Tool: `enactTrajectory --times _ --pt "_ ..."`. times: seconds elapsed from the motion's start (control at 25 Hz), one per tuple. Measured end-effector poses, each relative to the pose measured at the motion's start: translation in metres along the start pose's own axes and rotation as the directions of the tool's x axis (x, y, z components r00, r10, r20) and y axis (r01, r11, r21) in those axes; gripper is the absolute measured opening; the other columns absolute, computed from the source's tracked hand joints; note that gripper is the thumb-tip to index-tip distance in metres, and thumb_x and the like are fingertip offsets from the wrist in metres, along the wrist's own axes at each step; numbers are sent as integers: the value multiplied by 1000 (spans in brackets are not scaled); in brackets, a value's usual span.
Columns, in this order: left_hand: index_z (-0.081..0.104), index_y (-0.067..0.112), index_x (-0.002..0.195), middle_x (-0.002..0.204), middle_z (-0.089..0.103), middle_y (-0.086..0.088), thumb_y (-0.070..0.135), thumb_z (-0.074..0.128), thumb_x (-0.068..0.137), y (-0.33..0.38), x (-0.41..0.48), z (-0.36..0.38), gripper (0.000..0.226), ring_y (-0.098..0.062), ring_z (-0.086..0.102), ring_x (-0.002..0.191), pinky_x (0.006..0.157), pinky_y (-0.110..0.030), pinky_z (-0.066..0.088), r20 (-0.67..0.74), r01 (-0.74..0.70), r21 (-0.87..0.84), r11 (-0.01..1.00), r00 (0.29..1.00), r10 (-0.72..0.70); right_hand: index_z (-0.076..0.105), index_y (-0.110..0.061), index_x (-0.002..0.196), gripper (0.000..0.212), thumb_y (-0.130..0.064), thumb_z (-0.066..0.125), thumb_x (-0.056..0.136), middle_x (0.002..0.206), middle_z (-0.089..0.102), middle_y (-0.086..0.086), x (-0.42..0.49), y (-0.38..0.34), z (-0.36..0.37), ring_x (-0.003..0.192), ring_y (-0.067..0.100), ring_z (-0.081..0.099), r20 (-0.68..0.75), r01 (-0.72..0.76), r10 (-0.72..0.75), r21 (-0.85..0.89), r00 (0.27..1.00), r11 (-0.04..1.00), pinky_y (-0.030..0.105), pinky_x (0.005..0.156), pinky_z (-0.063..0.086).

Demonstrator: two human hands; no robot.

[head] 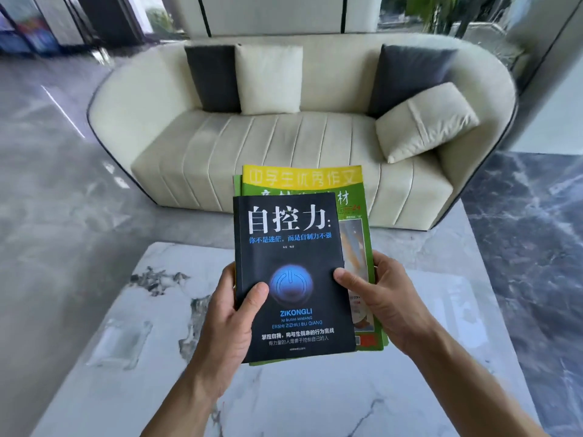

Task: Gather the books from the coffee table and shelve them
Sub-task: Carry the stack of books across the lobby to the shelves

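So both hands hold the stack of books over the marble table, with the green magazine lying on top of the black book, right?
Not quite. In the head view the black book lies on top and the green magazine sits beneath it. Both the left hand and right hand do hold the stack over the marble table.

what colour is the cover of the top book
Black, with a glowing blue power symbol; the top book shows clearly in the head view.

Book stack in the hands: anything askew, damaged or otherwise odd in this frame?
Only a slight misalignment. The black book sits on top, offset toward the left of the larger green magazine, which sticks out at the top and right. The left hand and right hand grip both sides above the marble table. No visible damage.
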State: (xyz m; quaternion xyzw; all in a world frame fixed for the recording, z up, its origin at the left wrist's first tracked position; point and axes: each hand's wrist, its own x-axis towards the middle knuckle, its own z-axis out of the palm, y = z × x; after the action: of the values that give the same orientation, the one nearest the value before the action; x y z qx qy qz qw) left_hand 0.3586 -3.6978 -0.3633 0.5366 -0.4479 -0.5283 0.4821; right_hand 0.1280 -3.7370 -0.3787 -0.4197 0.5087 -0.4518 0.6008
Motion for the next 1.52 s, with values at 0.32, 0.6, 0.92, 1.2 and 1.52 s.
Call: enactTrajectory --times 0.32,0.6,0.92,1.2,1.52 --pt "60 24 114 102 74 7 21 40 105 190 -99 -34 23 -2 67 89 80 -25 49 -390 -242 220 945 866 313 66 -2 111 33 -16 78 84 102 79 21 -80 -200 90 85 36 79 248 278 -258 -47 934 960 50 69 64" --pt "59 31 113 99 74 17 24 40 105 259 -214 -127 22 2 69 86 73 -14 50 -608 -291 331 898 662 438 66 -2 112 35 -19 79 83 104 79 21 -148 -260 215 91 43 77 513 374 -323 3 795 927 57 78 63" --pt "56 30 111 98 73 7 22 41 105 258 -327 -291 18 4 70 79 66 -10 50 -770 -201 348 916 496 401 66 -2 115 32 -12 77 87 104 80 20 -211 -229 420 89 41 79 740 283 -199 12 642 959 55 78 64" --pt "54 35 109 95 70 29 30 40 103 243 -373 -460 16 1 70 86 69 -13 52 -799 -168 374 912 442 408 68 -5 116 26 -6 72 90 105 81 18 -234 -191 596 94 41 78 789 295 -179 -3 588 956 61 88 60" --pt "55 35 110 93 73 16 32 41 103 255 -340 -649 15 4 70 83 69 -15 51 -813 -137 380 915 422 401 70 -3 114 24 -4 70 90 106 80 20 -195 -175 786 96 43 77 774 287 -194 17 603 958 59 89 60"
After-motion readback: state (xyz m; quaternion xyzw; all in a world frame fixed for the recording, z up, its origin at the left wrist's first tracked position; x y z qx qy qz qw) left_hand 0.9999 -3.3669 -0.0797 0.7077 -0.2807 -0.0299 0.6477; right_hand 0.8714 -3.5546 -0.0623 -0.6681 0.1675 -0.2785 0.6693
